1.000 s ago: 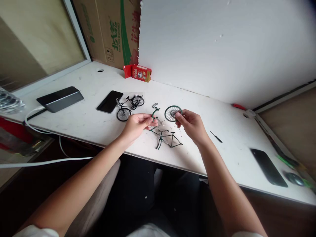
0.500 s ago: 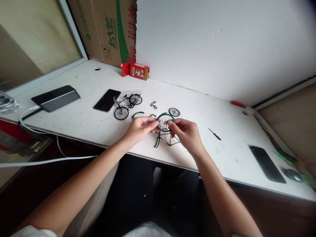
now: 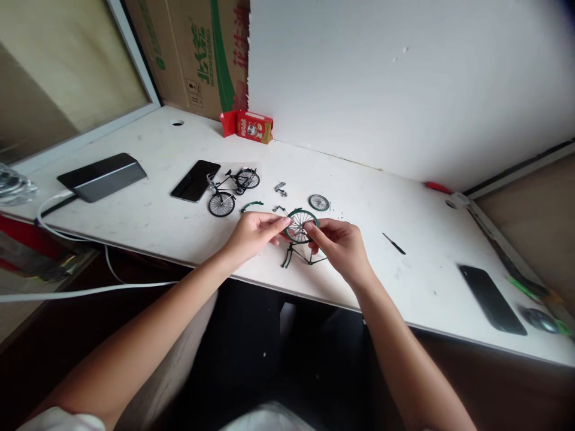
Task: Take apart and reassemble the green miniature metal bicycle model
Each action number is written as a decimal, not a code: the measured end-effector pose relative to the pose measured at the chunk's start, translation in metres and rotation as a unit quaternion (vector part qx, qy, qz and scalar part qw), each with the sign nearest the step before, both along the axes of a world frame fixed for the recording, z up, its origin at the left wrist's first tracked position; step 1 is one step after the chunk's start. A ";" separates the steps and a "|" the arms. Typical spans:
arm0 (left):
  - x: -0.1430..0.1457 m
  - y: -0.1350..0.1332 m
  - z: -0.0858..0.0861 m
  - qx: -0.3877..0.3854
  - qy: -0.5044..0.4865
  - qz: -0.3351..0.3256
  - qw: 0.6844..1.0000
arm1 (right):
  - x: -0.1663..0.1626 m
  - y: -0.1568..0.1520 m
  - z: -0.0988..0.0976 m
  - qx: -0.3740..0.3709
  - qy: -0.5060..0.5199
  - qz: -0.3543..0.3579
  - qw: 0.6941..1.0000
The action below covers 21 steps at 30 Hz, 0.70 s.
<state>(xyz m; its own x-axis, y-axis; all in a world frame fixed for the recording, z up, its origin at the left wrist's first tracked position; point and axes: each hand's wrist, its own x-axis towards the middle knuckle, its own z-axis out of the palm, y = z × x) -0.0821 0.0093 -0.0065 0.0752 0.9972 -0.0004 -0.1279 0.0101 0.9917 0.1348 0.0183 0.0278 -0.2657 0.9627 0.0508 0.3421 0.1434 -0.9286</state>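
Note:
Between my two hands is a small green-rimmed model bicycle wheel [image 3: 298, 230], held up off the table with its spokes facing me. My left hand [image 3: 257, 234] pinches its left edge between thumb and fingers. On the other side, my right hand [image 3: 340, 240] is closed on it, the thumb lying near the hub. Beneath the hands lies a green model bicycle frame [image 3: 288, 255], partly covered by my right hand. A second wheel [image 3: 318, 202] lies flat behind my right hand. Near my left hand rests a curved green mudguard [image 3: 252, 205].
A complete black model bicycle [image 3: 221, 203] stands beside a phone [image 3: 196, 181] on the left. Small silver parts [image 3: 281, 189] lie farther back. To the right are a thin dark tool [image 3: 394, 243] and a black phone [image 3: 492, 299]. A red box [image 3: 254, 127] stands by the wall.
The wheel stays in both hands and has tilted very slightly. My head view has shifted a little; the things on the table have not visibly moved.

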 end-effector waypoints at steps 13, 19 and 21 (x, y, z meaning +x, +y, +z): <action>-0.004 0.002 -0.005 -0.008 -0.005 -0.087 0.996 | 0.003 -0.001 0.004 -0.004 -0.006 0.007 1.000; -0.006 0.002 -0.003 -0.018 0.010 -0.108 0.994 | 0.001 -0.002 0.004 -0.004 -0.015 0.012 1.000; -0.007 0.002 -0.002 -0.021 0.011 -0.115 0.993 | 0.001 -0.002 0.003 -0.006 -0.017 0.011 1.000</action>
<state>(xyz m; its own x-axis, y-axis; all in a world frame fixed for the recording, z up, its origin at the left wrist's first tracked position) -0.0889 0.0113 -0.0088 0.3001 0.9528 -0.0463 -0.0949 0.0781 0.9924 0.1359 0.0167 0.0304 -0.2887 0.9569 0.0306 0.3707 0.1412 -0.9180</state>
